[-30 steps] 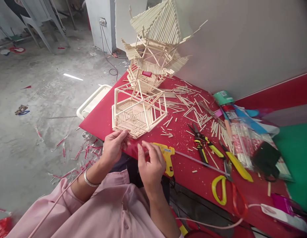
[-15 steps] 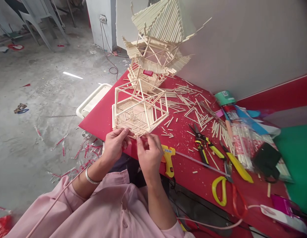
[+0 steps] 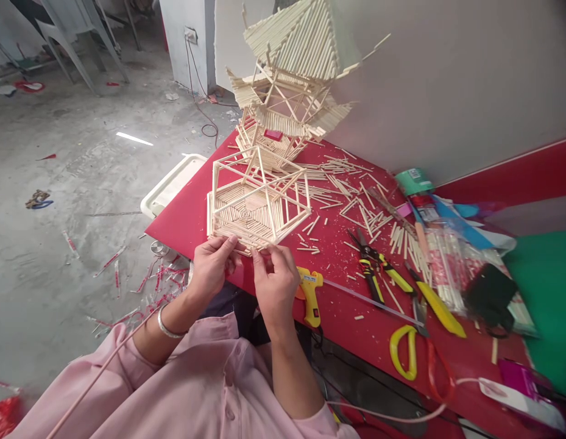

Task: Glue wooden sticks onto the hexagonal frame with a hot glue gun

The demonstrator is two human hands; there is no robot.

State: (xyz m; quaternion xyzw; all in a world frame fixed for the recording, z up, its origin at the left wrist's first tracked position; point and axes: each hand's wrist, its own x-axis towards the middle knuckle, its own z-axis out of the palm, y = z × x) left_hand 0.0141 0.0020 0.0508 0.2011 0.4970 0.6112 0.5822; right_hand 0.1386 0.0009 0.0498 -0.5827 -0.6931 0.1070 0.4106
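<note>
Here, stick frame (image 3: 247, 214): it stands on the red table (image 3: 184, 210), at the edge before you, with open framework above a hexagonal base.
Your left hand (image 3: 212, 266): thumb and index finger are closed together on the near edge of this base.
Your right hand (image 3: 277, 281): thumb and fingertips also pinch the near edge; which stick is between them, I cannot tell.
Glue gun (image 3: 312, 290): it is yellow, just beside your right hand; a clear rod (image 3: 370, 300) extends from it.
Pagoda model (image 3: 305, 52): it rises behind the frame.
Loose sticks (image 3: 341, 165): they lie scattered, right of the frame.
</note>
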